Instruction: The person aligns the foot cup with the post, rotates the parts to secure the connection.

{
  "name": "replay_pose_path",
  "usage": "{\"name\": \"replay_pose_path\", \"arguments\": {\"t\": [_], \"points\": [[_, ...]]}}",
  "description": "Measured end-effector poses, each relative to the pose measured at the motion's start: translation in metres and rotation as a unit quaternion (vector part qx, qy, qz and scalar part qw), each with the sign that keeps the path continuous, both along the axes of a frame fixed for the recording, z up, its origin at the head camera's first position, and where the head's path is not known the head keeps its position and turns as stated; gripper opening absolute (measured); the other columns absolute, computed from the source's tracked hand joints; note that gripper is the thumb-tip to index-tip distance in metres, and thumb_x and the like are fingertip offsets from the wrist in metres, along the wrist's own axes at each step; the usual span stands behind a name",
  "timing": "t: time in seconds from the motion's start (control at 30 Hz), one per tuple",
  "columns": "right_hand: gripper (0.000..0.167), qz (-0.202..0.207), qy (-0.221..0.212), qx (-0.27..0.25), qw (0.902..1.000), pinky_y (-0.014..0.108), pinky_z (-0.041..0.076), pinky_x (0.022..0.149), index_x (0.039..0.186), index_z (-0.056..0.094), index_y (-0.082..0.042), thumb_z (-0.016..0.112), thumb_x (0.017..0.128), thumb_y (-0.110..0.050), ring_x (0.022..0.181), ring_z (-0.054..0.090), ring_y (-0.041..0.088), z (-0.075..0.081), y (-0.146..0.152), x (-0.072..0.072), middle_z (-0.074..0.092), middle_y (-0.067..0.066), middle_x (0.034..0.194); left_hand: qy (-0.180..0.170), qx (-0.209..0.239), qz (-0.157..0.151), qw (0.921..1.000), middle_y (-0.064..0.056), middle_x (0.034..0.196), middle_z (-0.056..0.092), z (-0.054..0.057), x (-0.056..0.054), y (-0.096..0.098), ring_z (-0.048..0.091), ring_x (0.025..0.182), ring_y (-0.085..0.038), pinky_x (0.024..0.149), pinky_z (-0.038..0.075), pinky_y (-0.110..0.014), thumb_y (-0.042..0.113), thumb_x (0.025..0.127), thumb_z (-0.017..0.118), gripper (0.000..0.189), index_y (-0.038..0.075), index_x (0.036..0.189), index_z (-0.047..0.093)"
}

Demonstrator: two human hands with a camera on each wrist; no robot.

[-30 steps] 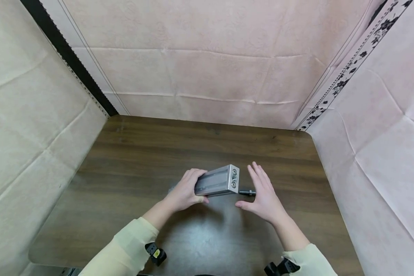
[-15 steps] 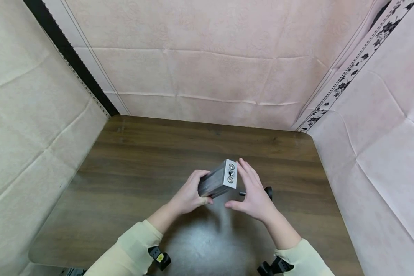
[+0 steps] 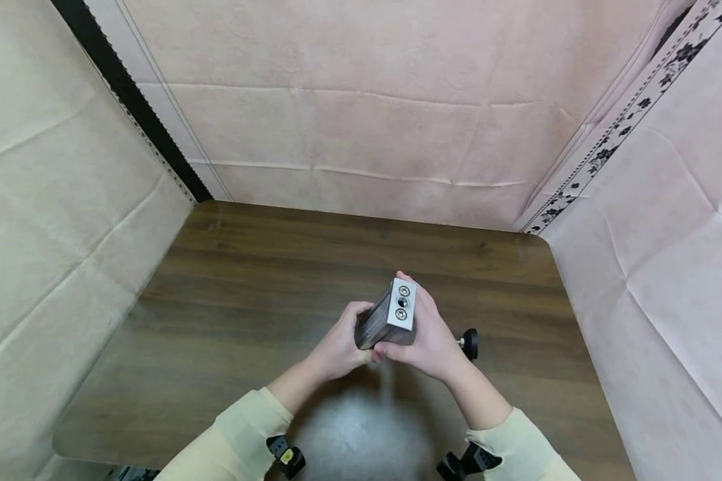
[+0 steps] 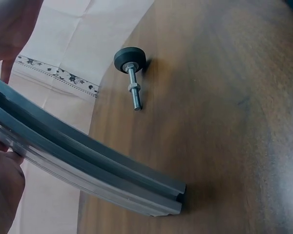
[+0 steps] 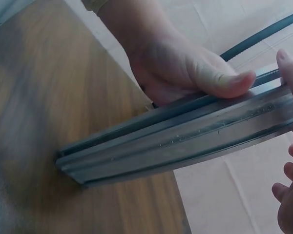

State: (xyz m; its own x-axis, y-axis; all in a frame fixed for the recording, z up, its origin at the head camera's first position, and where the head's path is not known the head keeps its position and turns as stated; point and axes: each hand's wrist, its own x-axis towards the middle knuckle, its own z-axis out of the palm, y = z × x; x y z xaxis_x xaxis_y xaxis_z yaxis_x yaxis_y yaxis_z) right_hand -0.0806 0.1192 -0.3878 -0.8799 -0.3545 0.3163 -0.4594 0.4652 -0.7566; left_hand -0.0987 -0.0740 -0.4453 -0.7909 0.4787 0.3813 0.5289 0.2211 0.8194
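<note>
An aluminium profile (image 3: 401, 307) stands tilted between the hands, its end face with several round holes turned up toward the head camera. My left hand (image 3: 337, 347) grips its left side, the thumb (image 5: 229, 85) lying along the grooved bar in the right wrist view. From the right, my right hand (image 3: 430, 337) holds the profile near its upper end, thumb in front and fingers behind. In the left wrist view the bar's grooved length runs down toward the tabletop. A levelling foot (image 4: 132, 73), with a black round base and a threaded stud with a nut, lies on the table.
The brown wood-grain table (image 3: 277, 267) has rounded corners. Pale cloth (image 3: 361, 133) hangs behind and at both sides, with a floral border (image 3: 602, 157) on the right. The levelling foot's black base (image 3: 470, 344) shows just beyond my right hand.
My right hand has moved left from beside the levelling foot onto the profile and closed on it. The profile has tilted up, its end face turning toward the head camera.
</note>
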Motion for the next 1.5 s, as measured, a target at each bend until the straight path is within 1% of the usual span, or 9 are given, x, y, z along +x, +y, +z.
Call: {"name": "replay_pose_path", "arguments": {"t": [0.13, 0.37, 0.53, 0.67, 0.8, 0.83, 0.93, 1.2, 1.5], "points": [[0.092, -0.002, -0.013, -0.003, 0.9999, 0.049, 0.030, 0.103, 0.143, 0.035, -0.013, 0.085, 0.067, -0.029, 0.134, 0.027, 0.020, 0.004, -0.007, -0.001, 0.027, 0.004, 0.150, -0.024, 0.030, -0.005, 0.9992, -0.020, 0.114, 0.049, -0.001, 0.002, -0.002, 0.053, 0.098, -0.026, 0.086, 0.044, -0.032, 0.016, 0.063, 0.083, 0.084, -0.002, 0.127, 0.031], [0.078, -0.008, -0.038, 0.000, 0.9992, 0.046, 0.034, 0.100, 0.134, 0.046, -0.017, 0.083, 0.067, -0.032, 0.127, 0.036, 0.017, 0.008, -0.021, -0.004, 0.032, -0.003, 0.143, -0.054, 0.072, -0.015, 0.9959, -0.027, 0.119, 0.046, -0.004, 0.005, -0.009, 0.054, 0.105, -0.035, 0.091, 0.044, -0.031, 0.049, 0.070, 0.062, 0.088, -0.004, 0.128, 0.025], [0.073, -0.010, -0.045, 0.014, 0.9988, 0.047, 0.036, 0.099, 0.131, 0.049, -0.017, 0.082, 0.068, -0.033, 0.126, 0.037, 0.016, 0.010, -0.026, -0.005, 0.034, -0.005, 0.141, -0.048, 0.076, -0.020, 0.9957, -0.030, 0.118, 0.043, -0.006, 0.006, -0.012, 0.051, 0.109, -0.039, 0.096, 0.042, -0.035, 0.053, 0.072, 0.059, 0.089, -0.006, 0.127, 0.021], [0.073, -0.013, -0.046, 0.026, 0.9985, 0.046, 0.037, 0.097, 0.131, 0.049, -0.018, 0.082, 0.068, -0.035, 0.123, 0.040, 0.016, 0.012, -0.029, -0.005, 0.038, -0.004, 0.139, -0.036, 0.067, -0.018, 0.9970, -0.031, 0.120, 0.042, -0.009, 0.005, -0.014, 0.047, 0.113, -0.039, 0.099, 0.038, -0.042, 0.032, 0.074, 0.072, 0.084, -0.007, 0.126, 0.020], [0.074, -0.012, -0.046, 0.040, 0.9981, 0.047, 0.039, 0.096, 0.132, 0.048, -0.020, 0.081, 0.069, -0.038, 0.123, 0.042, 0.016, 0.014, -0.032, -0.006, 0.042, -0.004, 0.137, -0.038, 0.047, -0.001, 0.9982, -0.029, 0.120, 0.045, -0.010, 0.004, -0.015, 0.048, 0.112, -0.036, 0.098, 0.039, -0.043, 0.003, 0.068, 0.081, 0.084, -0.005, 0.127, 0.021], [0.074, -0.013, -0.045, 0.043, 0.9980, 0.047, 0.040, 0.096, 0.132, 0.048, -0.020, 0.081, 0.069, -0.039, 0.122, 0.043, 0.017, 0.014, -0.033, -0.007, 0.043, -0.004, 0.137, -0.041, 0.040, 0.003, 0.9983, -0.028, 0.120, 0.046, -0.010, 0.004, -0.015, 0.049, 0.111, -0.035, 0.097, 0.040, -0.042, 0.001, 0.067, 0.081, 0.085, -0.004, 0.127, 0.021], [0.074, -0.014, -0.043, 0.047, 0.9978, 0.046, 0.041, 0.095, 0.131, 0.049, -0.019, 0.081, 0.068, -0.040, 0.121, 0.045, 0.016, 0.013, -0.034, -0.008, 0.046, -0.004, 0.134, -0.049, 0.024, 0.010, 0.9984, -0.025, 0.121, 0.047, -0.008, 0.004, -0.016, 0.049, 0.112, -0.032, 0.097, 0.039, -0.041, 0.001, 0.067, 0.083, 0.085, -0.002, 0.127, 0.023], [0.074, -0.013, -0.036, 0.051, 0.9980, 0.045, 0.041, 0.095, 0.131, 0.049, -0.020, 0.081, 0.068, -0.042, 0.120, 0.046, 0.015, 0.011, -0.033, -0.008, 0.047, -0.004, 0.133, -0.044, -0.042, 0.062, 0.9962, -0.019, 0.119, 0.050, -0.003, 0.009, -0.016, 0.050, 0.110, -0.032, 0.093, 0.041, -0.052, 0.014, 0.068, 0.085, 0.081, 0.001, 0.126, 0.030], [0.071, -0.018, -0.029, 0.050, 0.9982, 0.044, 0.042, 0.095, 0.129, 0.051, -0.019, 0.081, 0.068, -0.039, 0.120, 0.046, 0.015, 0.007, -0.034, -0.008, 0.048, -0.004, 0.132, -0.034, -0.032, 0.066, 0.9967, -0.012, 0.118, 0.051, -0.003, 0.005, -0.016, 0.053, 0.108, -0.026, 0.092, 0.044, -0.046, 0.018, 0.063, 0.088, 0.082, 0.003, 0.126, 0.038]]}}
